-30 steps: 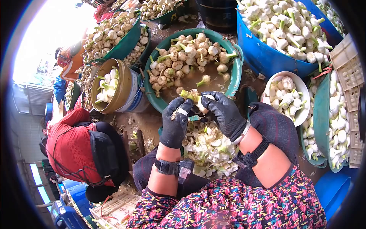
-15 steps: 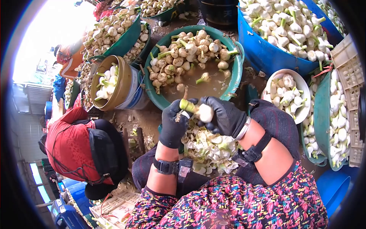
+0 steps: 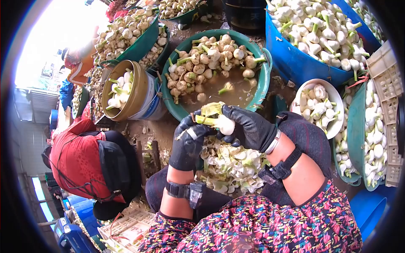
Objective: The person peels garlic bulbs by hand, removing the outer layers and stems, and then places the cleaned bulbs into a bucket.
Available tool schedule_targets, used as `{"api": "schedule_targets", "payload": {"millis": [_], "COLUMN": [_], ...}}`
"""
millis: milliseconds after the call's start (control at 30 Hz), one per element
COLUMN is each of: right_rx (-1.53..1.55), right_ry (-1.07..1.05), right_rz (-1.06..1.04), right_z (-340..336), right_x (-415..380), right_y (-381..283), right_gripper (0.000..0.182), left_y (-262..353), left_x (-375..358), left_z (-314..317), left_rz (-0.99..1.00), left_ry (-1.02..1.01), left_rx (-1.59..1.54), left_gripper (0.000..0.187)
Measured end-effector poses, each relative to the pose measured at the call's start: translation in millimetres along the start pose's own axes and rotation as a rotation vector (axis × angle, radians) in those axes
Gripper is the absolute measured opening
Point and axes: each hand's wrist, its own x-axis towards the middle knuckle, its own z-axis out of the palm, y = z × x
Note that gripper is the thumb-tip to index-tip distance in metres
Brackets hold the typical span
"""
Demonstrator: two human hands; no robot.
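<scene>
A white garlic bulb with a green stem is held between my two gloved hands. My left hand, in a black glove, is closed around the stem end. At the bulb's other side, my right hand is closed on it, with fingertips at a loosened strip of yellowish skin that stands up above the stem. Part of my right fingers is hidden behind the bulb. Below my hands lies a heap of garlic peelings. Just beyond them, a green tub holds unpeeled garlic in muddy water.
A blue tub full of white garlic stands at the back right, near a white bowl of bulbs. To the left are a yellowish bucket with garlic and a person in red, bent over. A green basin is at far right.
A strip of skin has come away from the garlic and now stands up above the stem. My left hand has turned and shifted slightly left; both hands stay on the bulb.
</scene>
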Motion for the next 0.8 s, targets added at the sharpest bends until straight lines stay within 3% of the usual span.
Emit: {"api": "schedule_targets", "payload": {"millis": [67,167,233,300,367,400,433,467,500,533,633,667,733,767,800], "right_rx": [0.014,-0.027,-0.094,-0.632,-1.089,-1.393,-1.694,-1.774,-1.786,-1.818,-1.739,-1.741,-0.944,-0.943,-0.849], "right_ry": [-0.023,0.014,0.118,0.314,0.298,0.127,-0.055,-0.183,-0.297,-0.263,0.23,0.236,0.333,0.344,0.227], "right_rz": [-0.132,-0.113,-0.145,-0.777,-0.841,-0.865,-0.882,-0.381,0.128,0.299,-0.037,-0.036,-0.745,-0.746,-0.644], "right_z": [-1.3,-3.2,-6.3,-21.1,14.5,8.2,7.9,8.9,9.8,14.0,9.9,8.1,-1.4,-7.0,-12.1], "right_x": [6.7,9.5,12.2,31.1,-6.4,-7.7,-8.2,-8.0,-6.8,-9.7,-3.1,0.0,7.3,9.1,10.9], "right_y": [7.6,8.5,13.4,25.2,7.3,19.3,25.8,31.0,33.7,28.0,8.5,7.5,12.9,14.3,15.7], "right_gripper": [0.029,0.024,0.018,0.013,0.014,0.014,0.016,0.021,0.028,0.036,0.04,0.04,0.045,0.045,0.047], "left_y": [-0.9,-7.7,-6.0,-13.8,-12.6,0.1,1.3,-0.1,-3.4,-6.3,-12.7,-10.6,-9.9,-11.0,-12.3], "left_x": [-1.1,-2.6,-2.1,3.1,10.3,12.6,12.7,13.2,13.1,12.3,9.9,7.5,7.5,7.7,6.7], "left_z": [9.3,3.6,-0.9,-11.1,-22.5,-18.4,-19.9,-21.1,-23.3,-25.4,-19.3,-14.9,-5.7,-2.3,-1.1], "left_rz": [-0.006,0.022,-0.034,-0.028,0.067,-0.094,-0.082,0.05,0.178,0.235,0.09,0.02,0.021,0.027,0.022], "left_ry": [0.049,0.103,0.126,0.122,0.191,0.323,0.329,0.271,0.21,0.171,0.207,0.182,0.144,0.112,0.117], "left_rx": [-0.048,-0.061,0.27,0.147,0.066,-0.276,-0.273,-0.087,0.099,0.274,0.12,-0.141,-0.118,-0.093,0.087], "left_gripper": [0.04,0.036,0.027,0.02,0.021,0.021,0.021,0.021,0.022,0.021,0.022,0.025,0.025,0.026,0.026]}}
